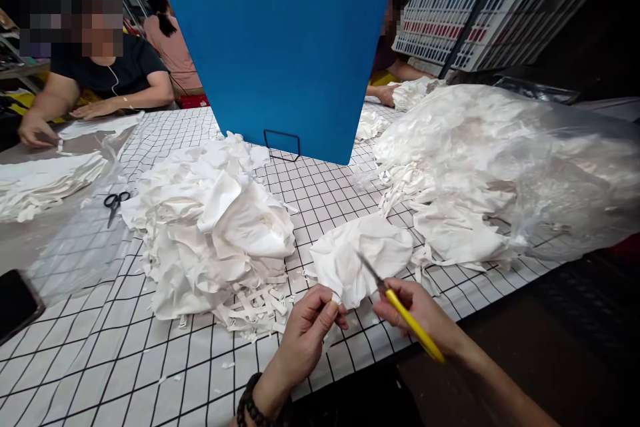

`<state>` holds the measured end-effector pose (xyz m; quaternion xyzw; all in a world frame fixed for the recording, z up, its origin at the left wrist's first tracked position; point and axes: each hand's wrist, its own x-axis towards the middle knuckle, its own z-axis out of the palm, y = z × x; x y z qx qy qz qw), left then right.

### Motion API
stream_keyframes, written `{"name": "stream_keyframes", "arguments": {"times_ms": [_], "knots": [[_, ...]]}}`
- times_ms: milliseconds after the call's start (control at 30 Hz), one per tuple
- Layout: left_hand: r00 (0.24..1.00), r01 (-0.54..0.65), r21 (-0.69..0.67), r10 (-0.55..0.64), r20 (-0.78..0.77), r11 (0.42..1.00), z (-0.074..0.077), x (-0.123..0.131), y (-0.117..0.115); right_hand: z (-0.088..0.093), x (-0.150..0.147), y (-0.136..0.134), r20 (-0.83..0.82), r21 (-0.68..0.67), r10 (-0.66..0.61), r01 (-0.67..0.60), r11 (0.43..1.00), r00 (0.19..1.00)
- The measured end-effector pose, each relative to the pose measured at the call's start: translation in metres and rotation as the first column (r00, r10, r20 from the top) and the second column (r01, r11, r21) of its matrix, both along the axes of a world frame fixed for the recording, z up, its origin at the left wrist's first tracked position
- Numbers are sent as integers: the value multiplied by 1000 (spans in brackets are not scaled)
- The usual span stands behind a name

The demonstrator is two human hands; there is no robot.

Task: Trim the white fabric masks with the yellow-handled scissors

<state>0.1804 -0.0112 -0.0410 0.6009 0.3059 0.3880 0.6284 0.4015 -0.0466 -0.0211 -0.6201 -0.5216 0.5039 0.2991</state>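
My left hand (307,333) pinches the near edge of a white fabric piece (357,253) that lies on the checked tabletop (100,360). My right hand (417,310) is closed on yellow-handled snips (400,310), whose thin blades point up and left onto the fabric piece. A beaded bracelet sits on my left wrist. To the left of my hands stands a heap of white fabric pieces and cut strips (215,227).
A clear plastic bag of white fabric (500,160) fills the right side. A blue divider board (280,40) stands at the middle back. Black scissors (115,203) and a phone (15,300) lie at the left. Other people work across the table.
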Motion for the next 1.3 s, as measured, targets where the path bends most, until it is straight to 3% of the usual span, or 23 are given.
{"name": "stream_keyframes", "arguments": {"times_ms": [67, 100, 167, 233, 300, 367, 433, 500, 667, 767, 867, 1033, 1133, 1200, 1300], "knots": [[997, 11, 52, -8, -71, 999, 2, -5, -4, -6, 5, 4, -95, -55, -149, 145, 988, 984], [990, 41, 78, -30, -140, 996, 5, -8, -8, -9, 7, 8, -63, -48, -218, 215, 975, 974], [941, 140, 120, -94, -326, 983, 12, -17, -16, -13, 8, 16, 116, 35, -315, 313, 949, 942], [850, 230, 156, -121, -513, 961, 21, -25, -21, -16, 6, 27, 340, 113, -349, 330, 937, 873], [774, 223, 212, -40, -632, 952, 29, -29, -16, -19, 0, 39, 479, 135, -342, 318, 939, 808], [732, 117, 289, 114, -672, 950, 32, -27, 1, -23, -7, 51, 503, 133, -336, 312, 941, 796], [701, -4, 382, 275, -658, 924, 29, -20, 25, -27, -12, 59, 466, 136, -330, 302, 944, 821], [703, -35, 470, 356, -616, 882, 21, -9, 53, -30, -11, 61, 413, 137, -307, 275, 952, 857], [846, 140, 447, 128, -517, 883, -1, 19, 105, -26, 14, 37, 266, 146, -215, 181, 973, 940], [872, 106, 408, 112, -477, 907, -5, 28, 118, -17, 20, 26, 245, 191, -313, 271, 943, 917], [898, 11, 365, 151, -413, 931, -2, 28, 123, -13, 1, 33, 339, 225, -401, 340, 913, 851], [930, -150, 195, 205, -304, 969, 7, 11, 115, -17, -36, 50, 426, 203, -270, 199, 959, 864], [942, -232, 98, 248, -227, 968, 10, -3, 102, -19, -18, 47, 441, 174, -279, 224, 959, 853], [944, -275, 44, 279, -178, 960, 11, -8, 90, -17, 1, 44, 440, 192, -358, 303, 933, 823], [946, -317, -52, 312, -86, 947, 9, -7, 71, -11, 9, 43, 206, 317, -412, 338, 886, 888]]}}
